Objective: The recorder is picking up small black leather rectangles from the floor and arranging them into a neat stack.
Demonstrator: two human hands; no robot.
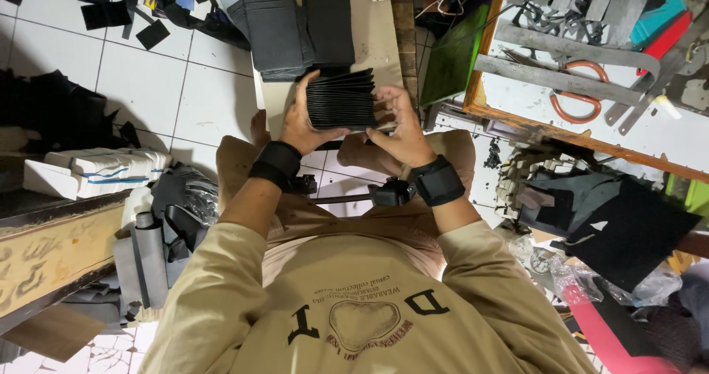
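Both hands clamp one fanned stack of black leather pieces (341, 101) just above the near end of the small beige table (377, 45): left hand (301, 119) fingers wrapped around its edge, right hand (399, 123) fingertips pinching the other. A loosened pinch could spill the fan. Two dark piles (295, 31) sit farther up that table.

Centre frame: a fanned stack of cut pieces (342, 101) held between the left hand (301, 119) and right hand (401, 127), over the near end of a low board (377, 45). Two piles of pieces (292, 31) lie on it above. Scissors (580, 97) lie on the table (665, 134), upper right. Folded bundles (96, 171) sit mid-left.
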